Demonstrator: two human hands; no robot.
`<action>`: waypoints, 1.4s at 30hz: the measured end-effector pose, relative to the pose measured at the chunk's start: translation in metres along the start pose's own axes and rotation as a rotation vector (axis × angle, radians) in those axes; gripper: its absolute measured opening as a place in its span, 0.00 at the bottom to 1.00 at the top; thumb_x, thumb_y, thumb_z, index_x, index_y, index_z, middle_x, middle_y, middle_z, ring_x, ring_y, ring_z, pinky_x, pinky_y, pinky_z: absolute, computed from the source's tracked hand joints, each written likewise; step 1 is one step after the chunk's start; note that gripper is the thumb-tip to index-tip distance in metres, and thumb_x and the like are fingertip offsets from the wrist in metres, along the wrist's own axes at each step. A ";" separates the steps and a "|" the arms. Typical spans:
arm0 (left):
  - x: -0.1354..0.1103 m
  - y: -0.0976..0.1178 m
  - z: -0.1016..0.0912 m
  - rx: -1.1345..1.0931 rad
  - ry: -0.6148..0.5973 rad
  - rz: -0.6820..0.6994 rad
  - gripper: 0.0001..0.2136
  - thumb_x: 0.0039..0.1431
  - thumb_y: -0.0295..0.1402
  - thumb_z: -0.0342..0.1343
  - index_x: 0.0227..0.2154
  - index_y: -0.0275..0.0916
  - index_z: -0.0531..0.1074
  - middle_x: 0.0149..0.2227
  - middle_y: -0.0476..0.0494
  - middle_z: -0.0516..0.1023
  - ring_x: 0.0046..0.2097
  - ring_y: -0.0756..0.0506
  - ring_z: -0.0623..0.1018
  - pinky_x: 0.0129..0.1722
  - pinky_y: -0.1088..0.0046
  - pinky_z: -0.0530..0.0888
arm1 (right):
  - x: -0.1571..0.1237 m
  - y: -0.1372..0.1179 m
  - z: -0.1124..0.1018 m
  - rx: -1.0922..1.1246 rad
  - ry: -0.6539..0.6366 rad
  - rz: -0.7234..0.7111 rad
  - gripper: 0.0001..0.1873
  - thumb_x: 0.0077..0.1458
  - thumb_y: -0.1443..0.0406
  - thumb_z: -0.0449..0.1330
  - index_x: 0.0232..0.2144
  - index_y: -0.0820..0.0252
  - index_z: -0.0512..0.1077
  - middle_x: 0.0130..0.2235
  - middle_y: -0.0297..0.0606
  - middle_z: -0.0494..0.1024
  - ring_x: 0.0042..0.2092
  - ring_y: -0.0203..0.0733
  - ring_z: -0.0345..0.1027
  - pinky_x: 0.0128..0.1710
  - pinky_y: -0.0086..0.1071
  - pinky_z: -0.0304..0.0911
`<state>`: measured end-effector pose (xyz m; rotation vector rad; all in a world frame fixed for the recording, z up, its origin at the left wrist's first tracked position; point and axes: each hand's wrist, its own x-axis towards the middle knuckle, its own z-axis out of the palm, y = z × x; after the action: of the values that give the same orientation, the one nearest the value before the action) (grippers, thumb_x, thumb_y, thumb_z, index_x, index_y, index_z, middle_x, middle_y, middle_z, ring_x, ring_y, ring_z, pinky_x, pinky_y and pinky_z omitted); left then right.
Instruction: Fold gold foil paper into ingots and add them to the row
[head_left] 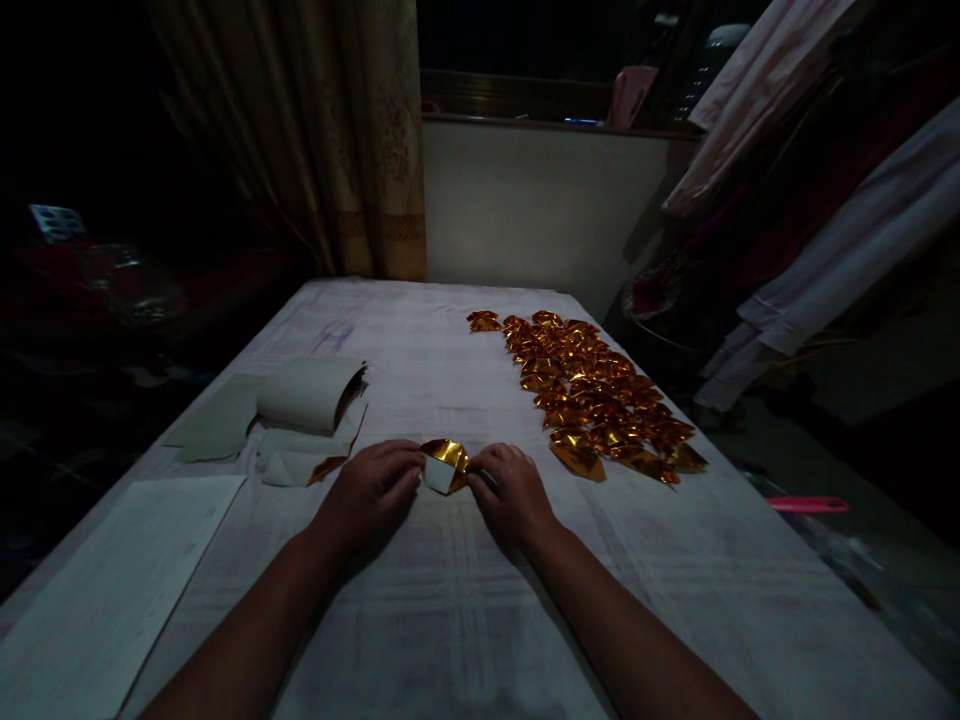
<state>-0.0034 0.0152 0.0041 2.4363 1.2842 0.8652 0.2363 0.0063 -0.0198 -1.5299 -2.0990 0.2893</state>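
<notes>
Between my two hands is a piece of gold foil paper (448, 452), partly folded, with a pale square of its white side facing me. My left hand (379, 487) pinches its left end, fingers closed. At the right end, the fingers of my right hand (510, 487) are closed on the same paper. A pile of folded gold foil pieces (592, 390) spreads over the right side of the table, with a single folded piece (484, 320) just off its far left corner. Left of my left hand lie curled paper sheets (307, 393), pale outside and gold on the inner side.
A flat white sheet (127, 570) lies at the table's near left. The table (420, 600) has a pale checked cover. Behind it hang a curtain (360, 140) and, at the right, clothes (847, 230). A pink handle (810, 504) shows beyond the right edge.
</notes>
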 end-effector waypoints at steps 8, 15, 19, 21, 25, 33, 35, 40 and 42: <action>-0.003 -0.012 0.011 0.190 -0.146 -0.034 0.10 0.67 0.31 0.48 0.46 0.45 0.72 0.60 0.43 0.75 0.65 0.36 0.67 0.64 0.38 0.55 | -0.004 -0.002 0.001 0.002 0.000 -0.138 0.07 0.61 0.67 0.61 0.42 0.54 0.75 0.42 0.38 0.79 0.45 0.45 0.68 0.45 0.37 0.57; -0.002 -0.009 0.007 0.140 -0.138 0.008 0.09 0.66 0.30 0.50 0.46 0.44 0.72 0.55 0.43 0.77 0.60 0.39 0.72 0.64 0.39 0.53 | -0.002 -0.010 -0.004 -0.067 -0.035 -0.176 0.06 0.65 0.66 0.58 0.40 0.55 0.76 0.43 0.38 0.82 0.44 0.44 0.71 0.44 0.36 0.58; -0.002 -0.010 0.001 0.106 -0.176 0.016 0.10 0.66 0.33 0.53 0.47 0.45 0.73 0.55 0.42 0.77 0.57 0.41 0.73 0.64 0.40 0.53 | -0.003 -0.011 -0.005 -0.059 -0.029 -0.217 0.07 0.64 0.67 0.59 0.40 0.53 0.77 0.49 0.36 0.81 0.47 0.44 0.71 0.45 0.36 0.60; -0.002 -0.010 -0.002 0.094 -0.198 0.034 0.11 0.65 0.33 0.54 0.49 0.45 0.73 0.55 0.42 0.77 0.57 0.41 0.73 0.64 0.42 0.54 | -0.003 -0.011 -0.006 -0.061 -0.030 -0.228 0.08 0.62 0.67 0.60 0.41 0.53 0.78 0.51 0.36 0.81 0.47 0.45 0.71 0.45 0.37 0.61; -0.001 -0.011 -0.005 0.111 -0.214 0.046 0.11 0.63 0.35 0.58 0.48 0.46 0.74 0.54 0.44 0.77 0.56 0.41 0.74 0.64 0.42 0.55 | -0.004 -0.012 -0.007 -0.055 -0.052 -0.259 0.12 0.59 0.65 0.63 0.45 0.51 0.78 0.52 0.36 0.80 0.48 0.47 0.70 0.45 0.40 0.62; 0.002 -0.007 -0.001 0.231 -0.173 0.119 0.08 0.63 0.35 0.60 0.44 0.43 0.74 0.47 0.44 0.80 0.49 0.41 0.77 0.60 0.50 0.65 | -0.003 -0.009 -0.008 -0.044 -0.062 -0.259 0.12 0.57 0.62 0.66 0.45 0.51 0.79 0.52 0.38 0.79 0.49 0.47 0.70 0.46 0.40 0.62; 0.002 -0.006 -0.003 0.234 -0.192 0.131 0.11 0.61 0.36 0.63 0.45 0.42 0.74 0.47 0.44 0.80 0.49 0.41 0.77 0.59 0.51 0.65 | -0.003 -0.011 -0.009 -0.049 -0.070 -0.251 0.14 0.54 0.61 0.68 0.45 0.52 0.78 0.52 0.39 0.79 0.49 0.48 0.70 0.45 0.41 0.62; 0.001 -0.004 -0.006 0.234 -0.200 0.126 0.13 0.58 0.36 0.65 0.46 0.44 0.74 0.49 0.44 0.79 0.50 0.40 0.77 0.60 0.50 0.63 | -0.005 -0.026 -0.009 -0.108 -0.077 -0.193 0.18 0.51 0.56 0.69 0.43 0.57 0.77 0.52 0.42 0.78 0.50 0.52 0.69 0.46 0.42 0.60; 0.001 -0.003 -0.006 0.249 -0.190 0.129 0.12 0.58 0.35 0.65 0.44 0.44 0.74 0.47 0.45 0.80 0.49 0.41 0.77 0.60 0.51 0.64 | -0.006 -0.033 -0.007 -0.147 -0.075 -0.169 0.18 0.52 0.55 0.69 0.41 0.58 0.76 0.50 0.44 0.79 0.49 0.52 0.69 0.45 0.42 0.59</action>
<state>-0.0086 0.0176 0.0081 2.7426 1.2405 0.5116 0.2142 -0.0111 0.0000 -1.4299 -2.3373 0.1356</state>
